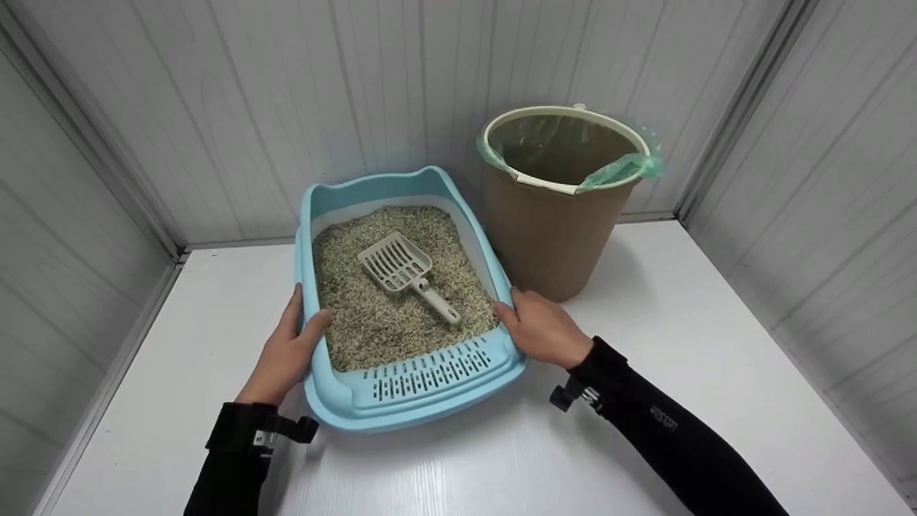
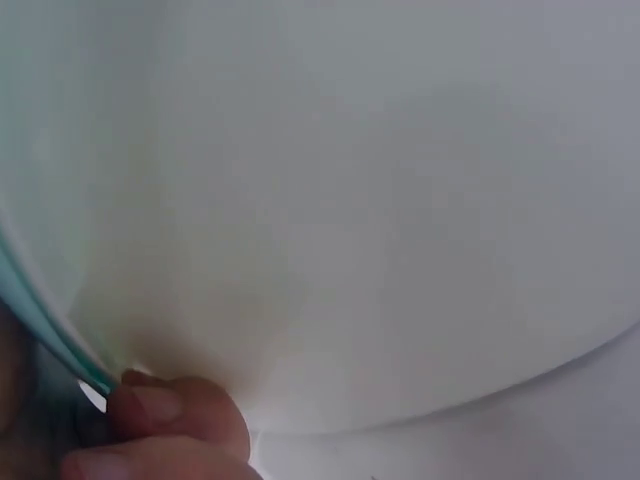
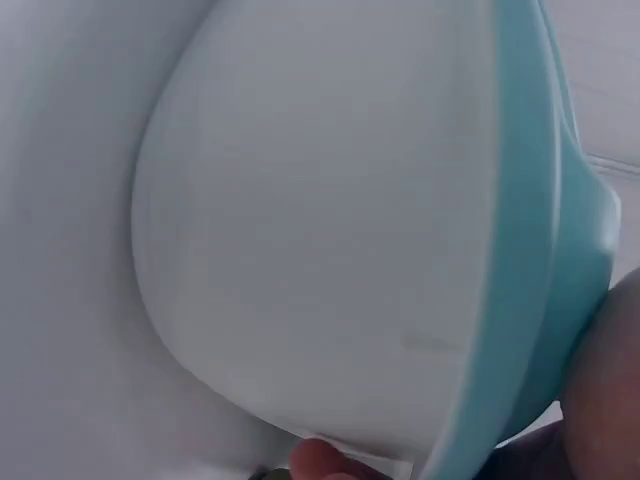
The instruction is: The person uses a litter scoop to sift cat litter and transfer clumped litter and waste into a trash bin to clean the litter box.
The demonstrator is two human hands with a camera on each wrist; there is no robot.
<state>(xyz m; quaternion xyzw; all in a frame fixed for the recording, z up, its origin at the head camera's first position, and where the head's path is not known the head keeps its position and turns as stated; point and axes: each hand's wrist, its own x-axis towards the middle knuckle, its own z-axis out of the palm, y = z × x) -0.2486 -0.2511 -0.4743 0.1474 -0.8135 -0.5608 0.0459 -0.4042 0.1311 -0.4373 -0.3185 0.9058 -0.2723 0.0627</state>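
A litter box (image 1: 423,412) with a light blue rim and a white lower body is gripped at its two sides. My left hand (image 1: 283,355) holds the left side, thumb over the rim and fingers underneath. On the right side, my right hand (image 1: 541,326) grips the rim the same way. Tan granular litter (image 1: 387,322) fills the box, and a pale slotted litter scoop (image 1: 395,262) lies on it, handle toward the right front. Both wrist views show the white body from below, with fingertips (image 2: 160,405) of the left hand curled under the rim.
A brown bin (image 1: 551,236) lined with a green plastic bag (image 1: 623,170) stands just right of the litter box, near the back wall (image 1: 286,107). Everything stands on a white tabletop (image 1: 680,308), with panelled walls at both sides.
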